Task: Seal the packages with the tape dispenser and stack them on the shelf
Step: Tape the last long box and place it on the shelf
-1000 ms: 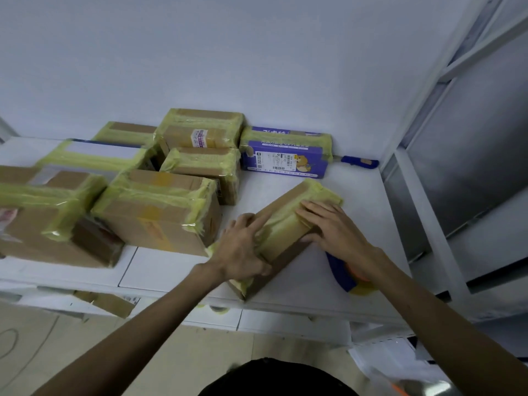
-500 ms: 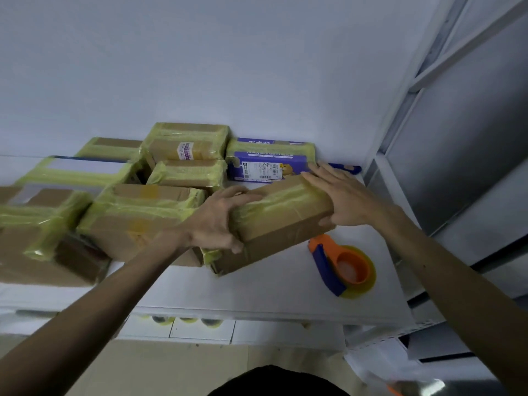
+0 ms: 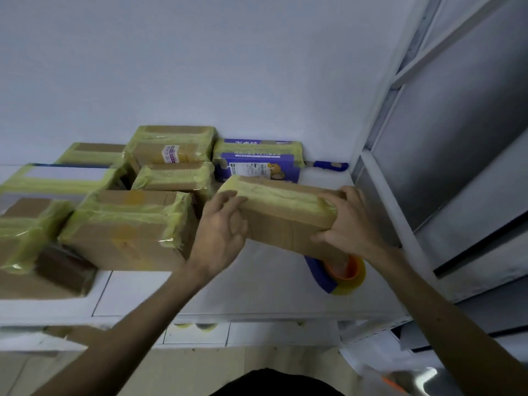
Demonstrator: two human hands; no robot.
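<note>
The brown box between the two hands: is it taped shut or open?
Taped shut: yellowish tape runs along the top of the brown box and over its ends; no flap stands up.

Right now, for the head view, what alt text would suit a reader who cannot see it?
A left hand and a right hand hold a long tape-banded cardboard box by its ends above a white shelf. A blue and orange tape dispenser lies partly hidden beneath it; more taped packages sit to the left, a purple box behind.
</note>
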